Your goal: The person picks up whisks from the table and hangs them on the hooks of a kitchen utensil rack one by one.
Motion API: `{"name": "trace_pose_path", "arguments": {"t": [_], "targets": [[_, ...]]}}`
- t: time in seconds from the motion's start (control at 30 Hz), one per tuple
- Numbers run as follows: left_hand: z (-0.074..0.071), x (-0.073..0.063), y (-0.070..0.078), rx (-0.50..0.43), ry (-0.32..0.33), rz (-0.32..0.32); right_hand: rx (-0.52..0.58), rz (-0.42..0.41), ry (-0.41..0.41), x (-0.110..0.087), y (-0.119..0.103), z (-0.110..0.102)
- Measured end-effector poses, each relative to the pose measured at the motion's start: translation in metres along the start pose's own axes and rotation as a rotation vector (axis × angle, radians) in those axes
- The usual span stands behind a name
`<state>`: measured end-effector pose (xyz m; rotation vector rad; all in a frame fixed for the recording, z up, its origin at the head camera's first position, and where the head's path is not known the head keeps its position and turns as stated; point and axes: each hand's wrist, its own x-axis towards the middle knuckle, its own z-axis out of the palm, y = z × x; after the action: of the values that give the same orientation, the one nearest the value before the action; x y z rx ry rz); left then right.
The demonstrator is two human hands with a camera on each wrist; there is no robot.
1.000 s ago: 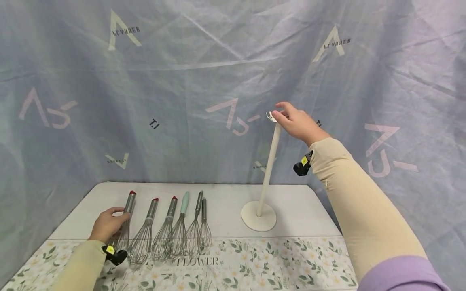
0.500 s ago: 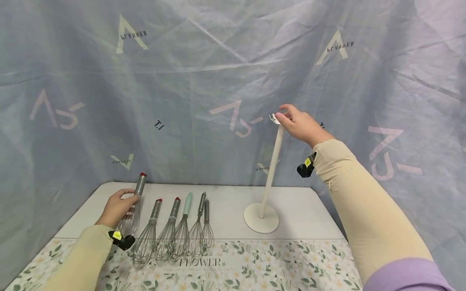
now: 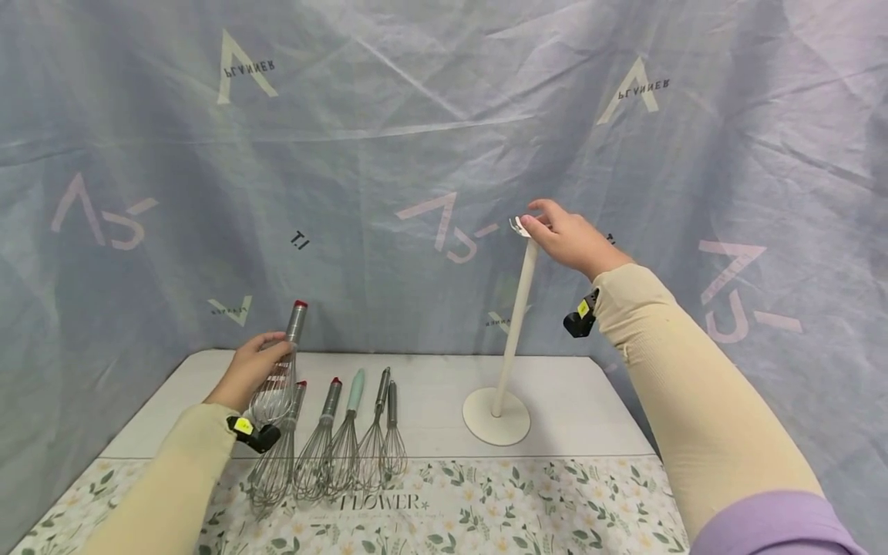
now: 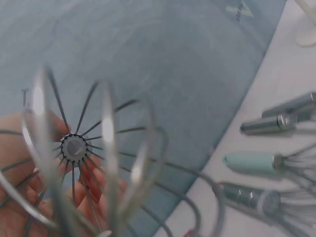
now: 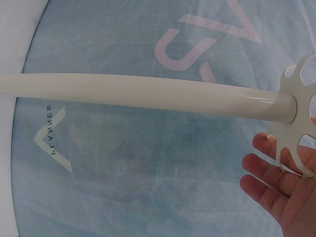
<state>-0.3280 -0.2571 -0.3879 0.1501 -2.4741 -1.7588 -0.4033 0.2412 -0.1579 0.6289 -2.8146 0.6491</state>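
My left hand [image 3: 253, 368] grips a wire whisk [image 3: 297, 324] with a silver handle and red end cap, held near where the wires meet the handle. It is raised, handle upward. In the left wrist view its wire loops [image 4: 108, 133] fan toward the camera, with my fingers around the neck behind them. My right hand [image 3: 572, 239] holds the top of a tall cream stand [image 3: 515, 331]. The stand's hooked plate [image 5: 285, 132] lies between thumb and fingers; in the right wrist view several fingers curl beside its hooks, and the thumb is hidden.
Several more whisks lie in a row on the table, among them a red-capped whisk [image 3: 333, 397] and a mint-handled whisk [image 3: 356, 391]. The stand's round base [image 3: 475, 424] sits to their right. A floral mat [image 3: 527, 509] covers the front, and a grey-blue curtain [image 3: 361, 177] hangs behind.
My left hand has lifted the leftmost whisk off the table and carried it up and to the right, over the neighbouring whisk. My right hand stays at the top of the stand.
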Motion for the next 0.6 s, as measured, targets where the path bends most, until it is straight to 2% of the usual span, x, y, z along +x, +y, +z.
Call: {"name": "trace_pose_path", "arguments": {"t": [0.27,0.6], "targets": [[0.012,0.004,0.028,-0.028,-0.038,0.04,-0.016,0.001,0.0,-0.002,-0.002,0.0],[0.024,0.007,0.046,-0.082,-0.075,0.071,-0.013,-0.001,0.007,-0.003,-0.003,0.0]]}}
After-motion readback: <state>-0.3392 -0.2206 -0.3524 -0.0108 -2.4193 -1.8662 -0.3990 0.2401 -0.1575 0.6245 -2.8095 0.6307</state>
